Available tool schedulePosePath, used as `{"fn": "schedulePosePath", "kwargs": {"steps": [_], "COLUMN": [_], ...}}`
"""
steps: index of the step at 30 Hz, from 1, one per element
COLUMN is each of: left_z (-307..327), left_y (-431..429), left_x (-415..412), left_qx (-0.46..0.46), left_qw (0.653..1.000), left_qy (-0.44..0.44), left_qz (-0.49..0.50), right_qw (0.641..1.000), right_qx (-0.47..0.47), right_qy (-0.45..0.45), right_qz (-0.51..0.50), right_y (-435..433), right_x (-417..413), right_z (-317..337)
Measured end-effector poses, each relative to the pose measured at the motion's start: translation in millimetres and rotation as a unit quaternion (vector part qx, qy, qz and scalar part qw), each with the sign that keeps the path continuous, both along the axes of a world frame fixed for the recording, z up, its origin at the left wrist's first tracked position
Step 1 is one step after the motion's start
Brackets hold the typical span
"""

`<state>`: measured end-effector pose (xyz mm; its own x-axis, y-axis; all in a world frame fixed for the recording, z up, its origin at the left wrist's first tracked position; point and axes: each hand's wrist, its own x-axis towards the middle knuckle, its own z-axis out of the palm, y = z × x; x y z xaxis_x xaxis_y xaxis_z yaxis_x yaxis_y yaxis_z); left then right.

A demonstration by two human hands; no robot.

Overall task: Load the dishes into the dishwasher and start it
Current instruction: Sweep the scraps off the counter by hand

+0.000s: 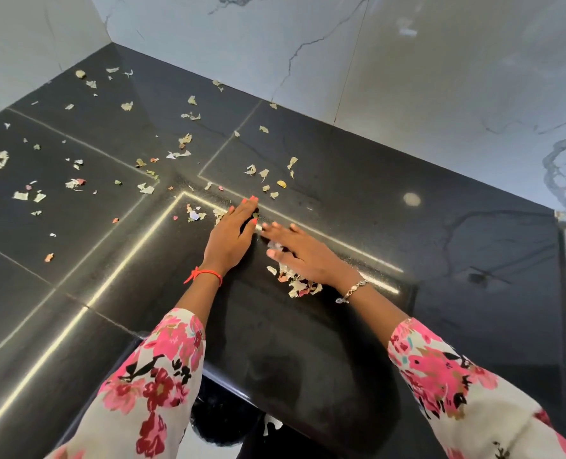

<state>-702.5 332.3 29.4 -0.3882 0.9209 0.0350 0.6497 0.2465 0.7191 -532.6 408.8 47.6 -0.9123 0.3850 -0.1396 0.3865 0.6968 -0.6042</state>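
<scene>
Both my hands lie on a glossy black countertop (357, 200) strewn with dry peel scraps. My left hand (233, 235) rests flat with straight fingers, its fingertips touching a few scraps near a seam in the stone. My right hand (303, 251) is blurred, fingers spread, lying over a small heap of pale and pinkish scraps (296, 283) under its palm. Neither hand holds anything. No dishes and no dishwasher are in view.
Several loose scraps (76, 183) are scattered over the left and far part of the counter. White marble-patterned wall (407, 61) runs behind, meeting a side wall at the far left corner. The counter's front edge (228, 382) is just before my body.
</scene>
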Motion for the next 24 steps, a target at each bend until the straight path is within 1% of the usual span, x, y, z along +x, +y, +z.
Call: {"fn": "schedulePosePath", "kwargs": {"steps": [2,3,5,7,9,11,13,15,16,17,19,20,21,22,24], "left_z": [-1.3,-1.8,-1.7,-0.5,-0.2,-0.1,-0.5,-1.5,-2.7,-4.7,-6.0,-5.5,-5.0,-4.1,-1.2], "left_y": [-1.8,-2.8,-3.3,-5.9,-11.0,-20.1,-31.4,-41.6,-45.4,-47.7,-48.7,-48.4,-47.9,-47.3,-47.4], "left_x": [-2.3,-2.6,0.1,4.5,7.9,11.3,14.4,18.6,20.7,21.2,21.3,21.5,22.2,24.5,33.5], "left_qx": [-0.027,-0.033,-0.035,-0.028,-0.01,0.011,0.02,0.011,0.005,0.0,-0.001,0.001,0.003,0.003,0.005], "left_qw": [0.999,0.999,0.998,0.998,0.997,0.995,0.994,0.995,0.996,0.997,0.998,0.998,0.999,0.999,0.999], "left_qy": [-0.028,-0.041,-0.047,-0.044,-0.061,-0.076,-0.08,-0.07,-0.062,-0.057,-0.051,-0.049,-0.049,-0.049,-0.049], "left_qz": [0.009,0.011,0.012,0.026,0.048,0.061,0.07,0.065,0.056,0.047,0.033,0.026,0.02,0.01,-0.012], "right_qw": [0.995,0.995,0.999,1.0,0.998,0.998,0.998,0.996,0.991,0.981,0.947,0.936,0.936,0.944,0.964], "right_qx": [-0.096,-0.101,-0.044,0.002,0.036,0.034,-0.017,-0.09,-0.128,-0.152,-0.159,-0.149,-0.131,-0.118,-0.083], "right_qy": [0.011,0.023,0.027,-0.003,-0.036,-0.029,-0.009,-0.005,0.02,0.064,0.144,0.154,0.141,0.109,0.038], "right_qz": [-0.007,-0.011,-0.011,-0.002,0.021,0.046,0.063,0.02,-0.034,-0.105,-0.238,-0.279,-0.296,-0.289,-0.25], "right_y": [1.1,4.5,14.6,19.9,15.4,6.8,-1.2,-4.2,-5.6,-6.3,-12.0,-19.4,-29.6,-39.8,-61.9], "right_x": [2.2,-0.2,-13.1,-31.0,-42.1,-38.7,-22.7,-1.4,8.8,18.3,36.7,45.6,54.0,60.5,63.2], "right_z": [8.7,12.3,13.6,9.7,2.7,-0.1,4.8,13.6,19.9,25.2,30.2,28.8,25.3,19.1,7.2]}}
